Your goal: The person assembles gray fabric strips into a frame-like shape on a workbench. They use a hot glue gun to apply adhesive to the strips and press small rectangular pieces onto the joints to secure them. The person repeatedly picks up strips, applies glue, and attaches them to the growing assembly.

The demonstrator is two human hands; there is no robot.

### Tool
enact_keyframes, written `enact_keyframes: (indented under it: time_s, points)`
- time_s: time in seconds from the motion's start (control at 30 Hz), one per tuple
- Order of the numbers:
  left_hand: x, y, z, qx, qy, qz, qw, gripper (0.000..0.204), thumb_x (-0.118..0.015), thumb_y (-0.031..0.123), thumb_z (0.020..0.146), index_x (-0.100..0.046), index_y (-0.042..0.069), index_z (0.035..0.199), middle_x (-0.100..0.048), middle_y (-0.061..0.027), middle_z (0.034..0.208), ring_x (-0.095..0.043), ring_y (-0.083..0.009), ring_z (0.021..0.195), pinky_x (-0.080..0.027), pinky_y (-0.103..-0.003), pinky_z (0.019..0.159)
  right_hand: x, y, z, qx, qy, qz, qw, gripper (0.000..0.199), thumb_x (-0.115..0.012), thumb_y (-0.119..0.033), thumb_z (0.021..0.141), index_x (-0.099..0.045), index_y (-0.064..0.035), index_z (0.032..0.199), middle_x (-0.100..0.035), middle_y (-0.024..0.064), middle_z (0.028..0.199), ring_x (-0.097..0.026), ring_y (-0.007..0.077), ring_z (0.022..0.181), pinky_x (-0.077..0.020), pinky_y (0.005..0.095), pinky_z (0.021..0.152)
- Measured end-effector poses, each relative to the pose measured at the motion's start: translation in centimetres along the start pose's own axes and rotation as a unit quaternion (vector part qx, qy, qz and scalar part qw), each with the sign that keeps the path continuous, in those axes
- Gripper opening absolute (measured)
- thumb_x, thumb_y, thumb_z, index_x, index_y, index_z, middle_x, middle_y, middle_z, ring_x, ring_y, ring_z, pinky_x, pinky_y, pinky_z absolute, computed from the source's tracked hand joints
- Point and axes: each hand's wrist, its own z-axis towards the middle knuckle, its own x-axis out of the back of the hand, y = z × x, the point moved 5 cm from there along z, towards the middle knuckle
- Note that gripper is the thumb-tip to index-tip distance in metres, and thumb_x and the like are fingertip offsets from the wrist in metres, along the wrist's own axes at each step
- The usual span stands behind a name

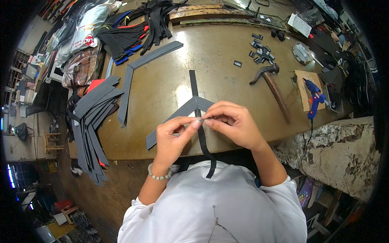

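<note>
- Hands were held together over the near edge of the bench (170,81), just above the person's white shirt.
- A small metal piece (199,120), too small to be identified further, was pinched between the fingertips of the left hand (172,139) and the right hand (233,125); both sets of fingers were closed on it, thumb against forefinger.
- A narrow black strap (193,87) was run from the middle of the bench toward the person, passed under the fingertips, and was left hanging over the bench edge onto the shirt.
- A grey V-shaped band piece (184,111) was laid flat under the hands, its corner just beyond the fingertips and one leg slanted down to the left.
- A bead bracelet (158,175) was worn on the left wrist.
- A second grey angled band (137,69) was laid further left on the bench, well apart from the hands.
- A stack of grey bands (91,121) was draped over the bench's left edge.
- A hammer (273,87) with a wooden handle was laid to the right, near a heap of small black clips (261,50).
- A blue glue gun (315,97) was rested on a piece of cardboard at the far right.
</note>
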Motion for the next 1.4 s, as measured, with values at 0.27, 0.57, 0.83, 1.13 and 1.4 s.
enact_keyframes:
  time_s: [0.27,0.57,0.83,1.13,1.4]
  points:
    - [-1.1,-2.1,-0.3,0.198,-0.144,-0.31,0.919,0.031,-0.058,0.028,0.1,-0.07,-0.001,0.1,-0.072,-0.0063,0.085,-0.034,0.0018,0.05,-0.026,-0.018,0.045,-0.9,-1.9,-1.2,0.237,0.082,-0.306,0.918,0.026,-0.07,0.006,0.079,-0.072,-0.0036,0.103,-0.065,0.0097,0.099,-0.064,0.0187,0.085,-0.052,0.0269,0.072]
    - [-1.0,-1.3,-0.1,0.056,-0.02,-0.018,0.998,0.018,-0.07,0.016,0.091,-0.074,-0.001,0.097,-0.07,-0.0004,0.077,-0.046,-0.0014,0.058,-0.037,-0.02,0.051,-1.3,2.7,-2.3,-0.133,0.1,0.204,0.965,0.021,-0.064,-0.001,0.093,-0.064,0.0086,0.112,-0.066,0.0093,0.098,-0.063,0.0123,0.085,-0.0528,0.0253,0.076]
    - [-0.2,-1.8,-0.5,0.107,0.004,0.039,0.993,0.018,-0.072,0.017,0.088,-0.073,0.0,0.094,-0.064,0.0,0.065,-0.04,-0.002,0.053,-0.031,-0.021,0.048,-1.1,3.7,-2.1,-0.147,0.113,0.189,0.964,0.017,-0.069,-0.004,0.091,-0.066,0.0071,0.103,-0.068,0.0086,0.088,-0.063,0.0106,0.074,-0.0519,0.0227,0.069]
    - [0.1,-1.6,2.4,0.032,-0.015,0.131,0.991,0.022,-0.07,0.019,0.089,-0.07,-0.003,0.09,-0.068,-0.0099,0.074,-0.056,-0.0117,0.062,-0.045,-0.028,0.058,0.2,3.3,0.7,-0.139,0.129,-0.099,0.977,0.017,-0.072,-0.011,0.089,-0.069,0.0057,0.091,-0.068,0.0052,0.073,-0.062,0.0079,0.063,-0.0504,0.0213,0.059]
    - [-0.3,-3.1,5.4,0.057,-0.023,0.218,0.974,0.024,-0.07,0.016,0.087,-0.065,-0.007,0.084,-0.067,-0.0184,0.076,-0.065,-0.0248,0.066,-0.05,-0.034,0.063,1.0,4.7,4.2,-0.16,0.118,-0.286,0.937,0.022,-0.074,-0.02,0.078,-0.067,0.0012,0.076,-0.068,0.0175,0.07,-0.069,0.0283,0.064,-0.0537,0.0362,0.062]
